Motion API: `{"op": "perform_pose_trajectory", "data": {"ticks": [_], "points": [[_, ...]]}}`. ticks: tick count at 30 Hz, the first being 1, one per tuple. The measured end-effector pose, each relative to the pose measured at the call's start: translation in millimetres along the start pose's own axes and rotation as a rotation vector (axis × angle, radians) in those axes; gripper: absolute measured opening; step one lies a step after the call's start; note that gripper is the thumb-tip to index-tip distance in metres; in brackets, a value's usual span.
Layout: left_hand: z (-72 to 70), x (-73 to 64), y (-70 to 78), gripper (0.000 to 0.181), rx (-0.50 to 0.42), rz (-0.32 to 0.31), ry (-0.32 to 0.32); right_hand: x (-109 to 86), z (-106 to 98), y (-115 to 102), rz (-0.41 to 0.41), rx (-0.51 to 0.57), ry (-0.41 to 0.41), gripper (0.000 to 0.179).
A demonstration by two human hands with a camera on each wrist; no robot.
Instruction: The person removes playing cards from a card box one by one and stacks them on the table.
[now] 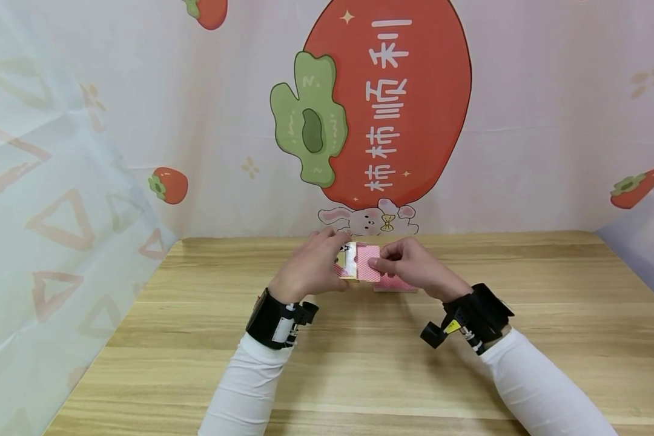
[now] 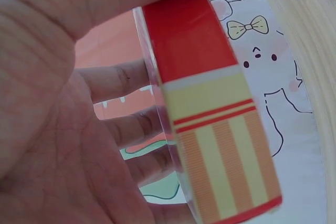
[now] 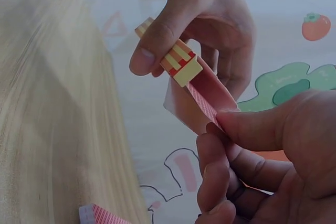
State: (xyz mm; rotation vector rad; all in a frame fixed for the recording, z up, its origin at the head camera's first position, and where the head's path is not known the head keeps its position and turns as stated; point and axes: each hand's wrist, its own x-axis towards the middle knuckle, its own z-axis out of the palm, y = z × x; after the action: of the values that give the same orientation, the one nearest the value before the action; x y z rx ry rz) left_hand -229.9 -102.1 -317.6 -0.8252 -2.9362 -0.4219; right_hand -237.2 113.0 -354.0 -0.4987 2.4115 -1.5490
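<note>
My left hand (image 1: 310, 263) grips a small card box (image 2: 212, 103), thumb on one side and fingers on the other. Red, cream and striped bands mark the box's narrow side. Its end facing my right hand stands open in the right wrist view. From that end juts a pink-backed playing card (image 1: 367, 264), which my right hand (image 1: 422, 269) pinches between thumb and fingers. Whether it is one card or several, I cannot tell. Below the right hand, a pink patterned stack of cards (image 1: 395, 285) lies on the table, partly covered by that hand.
The wooden table (image 1: 360, 363) reaches back to a hanging cloth (image 1: 240, 121) printed with persimmons and a rabbit. Black camera straps (image 1: 478, 312) are on both wrists, the right one's camera sticking out over the table.
</note>
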Motion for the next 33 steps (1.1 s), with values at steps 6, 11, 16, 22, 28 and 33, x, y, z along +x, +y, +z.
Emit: {"op": "perform_pose_trajectory", "data": {"ticks": [6,11,16,22,28,33], "points": [[-1.4,-0.6,-2.4,0.077,-0.008,-0.009,0.005,1.0,-4,2,0.015,0.019,-0.016,0.027],[-3.2,-1.1,-4.5,0.078,-0.011,-0.027,0.004,1.8,-6,3,0.048,0.047,-0.015,0.026],[-5.2,-2.0,-6.2,0.077,0.003,-0.034,0.007,1.6,-8,3,0.064,0.063,-0.016,0.028],[-6.3,-3.0,-7.9,0.075,-0.012,-0.045,0.012,1.8,-11,5,0.036,0.070,-0.028,0.028],[-7.1,-4.0,-8.5,0.073,-0.030,-0.041,0.017,0.8,-12,4,0.033,0.054,-0.033,0.029],[-6.9,-4.3,-9.1,0.073,-0.037,-0.046,0.014,1.6,-13,4,0.043,0.023,-0.034,0.030]]}}
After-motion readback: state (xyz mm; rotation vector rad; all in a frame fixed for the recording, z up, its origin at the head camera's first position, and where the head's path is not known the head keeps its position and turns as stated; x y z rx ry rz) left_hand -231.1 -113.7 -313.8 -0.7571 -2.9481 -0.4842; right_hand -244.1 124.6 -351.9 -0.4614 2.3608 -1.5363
